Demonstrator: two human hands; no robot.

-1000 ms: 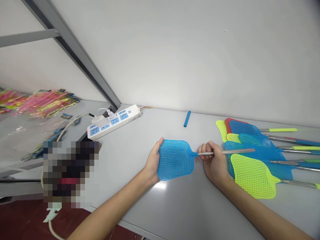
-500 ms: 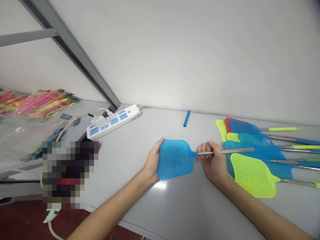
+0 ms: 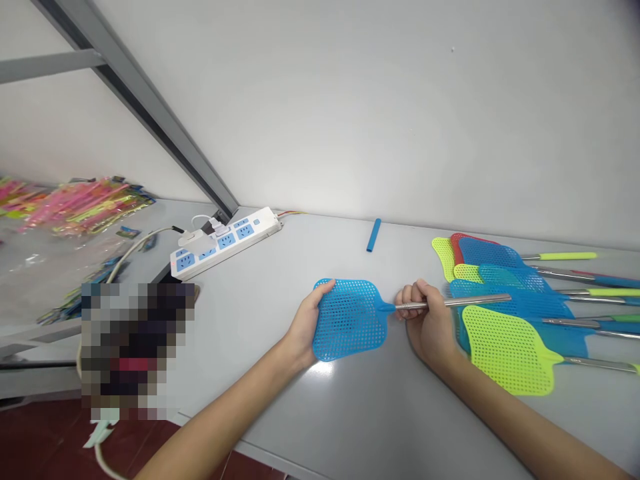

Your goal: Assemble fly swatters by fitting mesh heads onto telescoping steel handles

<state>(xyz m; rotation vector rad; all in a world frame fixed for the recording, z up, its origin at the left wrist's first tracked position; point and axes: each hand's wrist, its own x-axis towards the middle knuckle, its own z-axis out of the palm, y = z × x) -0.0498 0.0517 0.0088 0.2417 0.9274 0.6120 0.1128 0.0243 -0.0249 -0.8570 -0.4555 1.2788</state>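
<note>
A blue fly swatter (image 3: 350, 320) with a bare metal rod is held level between both hands above the grey table. My left hand (image 3: 306, 327) grips the outer end of its perforated head, thumb on top and the other fingers hidden beneath. Around the metal rod (image 3: 480, 301), close to the head's neck, my right hand (image 3: 427, 320) is closed. The rod's free end points right, over a pile of swatters. A blue tube (image 3: 374, 235) lies by itself near the wall, behind the held swatter.
Finished-looking swatters overlap on the right, among them a yellow-green swatter (image 3: 510, 350) in front. A white power strip (image 3: 227, 243) with plugs sits at back left. Plastic-bagged colourful items (image 3: 90, 203) lie farther left, beside a grey metal frame post (image 3: 165, 113). A blurred patch covers the lower left.
My left thumb has moved farther onto the top of the swatter head. The swatter and my right hand stay nearly in place; the view has shifted slightly.
</note>
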